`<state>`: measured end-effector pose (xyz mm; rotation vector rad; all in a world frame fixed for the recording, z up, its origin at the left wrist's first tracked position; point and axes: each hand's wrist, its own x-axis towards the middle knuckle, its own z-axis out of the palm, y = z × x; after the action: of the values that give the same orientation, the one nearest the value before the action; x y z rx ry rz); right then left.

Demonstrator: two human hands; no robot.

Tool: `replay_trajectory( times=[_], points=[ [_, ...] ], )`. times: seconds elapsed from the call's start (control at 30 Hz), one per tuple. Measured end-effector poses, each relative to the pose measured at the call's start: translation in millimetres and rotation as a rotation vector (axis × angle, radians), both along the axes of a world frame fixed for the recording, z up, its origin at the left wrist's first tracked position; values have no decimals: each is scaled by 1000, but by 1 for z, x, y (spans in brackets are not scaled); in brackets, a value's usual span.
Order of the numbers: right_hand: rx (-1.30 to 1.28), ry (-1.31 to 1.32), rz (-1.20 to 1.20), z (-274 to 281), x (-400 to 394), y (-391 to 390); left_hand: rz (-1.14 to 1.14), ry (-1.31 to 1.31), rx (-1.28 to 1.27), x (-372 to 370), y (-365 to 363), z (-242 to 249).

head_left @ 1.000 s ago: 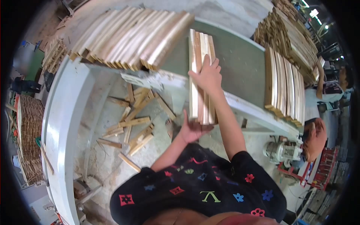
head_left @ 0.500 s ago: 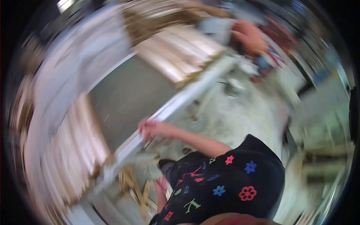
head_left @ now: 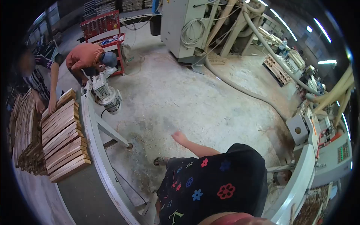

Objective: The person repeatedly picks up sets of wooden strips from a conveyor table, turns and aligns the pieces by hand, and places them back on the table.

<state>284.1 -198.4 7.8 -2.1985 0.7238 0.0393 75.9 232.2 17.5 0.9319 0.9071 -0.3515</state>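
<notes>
My right hand (head_left: 180,138) is held out over the concrete floor (head_left: 165,101), away from any object. Its fingers look loosely curled together, with nothing visible in them. A strip of skin shows at the left edge of my dark flowered shirt (head_left: 210,180), but my left hand is hidden. To the left, light wooden boards (head_left: 63,135) lie side by side on a metal-edged table (head_left: 98,157). A co-worker's hand (head_left: 52,105) rests on the far boards.
Another person in an orange shirt (head_left: 85,56) bends beside a motor (head_left: 108,98) near a red tool rack (head_left: 100,28). A grey cabinet (head_left: 178,28) stands ahead. A hose (head_left: 240,88) crosses the floor to machinery at the right. A table brace (head_left: 114,134) juts out at left.
The view has swung to the right and farther ahead. My right hand has left the table's edge and is over the floor. My left hand has gone out of sight.
</notes>
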Motion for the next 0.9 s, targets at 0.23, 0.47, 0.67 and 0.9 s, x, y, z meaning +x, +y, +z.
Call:
replay_trajectory(
  times=[0.23, 0.47, 0.67, 0.9],
  points=[
    [42, 691, 850, -54, -142, -24, -124, 11, -45, -1, -11, 0],
    [91, 339, 932, -96, -158, -2, -189, 24, -30, 32, -42, 7],
    [-105, 31, 821, -102, -25, 26, -221, 50, -8, 56, -63, 12],
    [453, -175, 712, 112, 169, 119, -215, 74, 30, 110, -93, 8]
  ],
)
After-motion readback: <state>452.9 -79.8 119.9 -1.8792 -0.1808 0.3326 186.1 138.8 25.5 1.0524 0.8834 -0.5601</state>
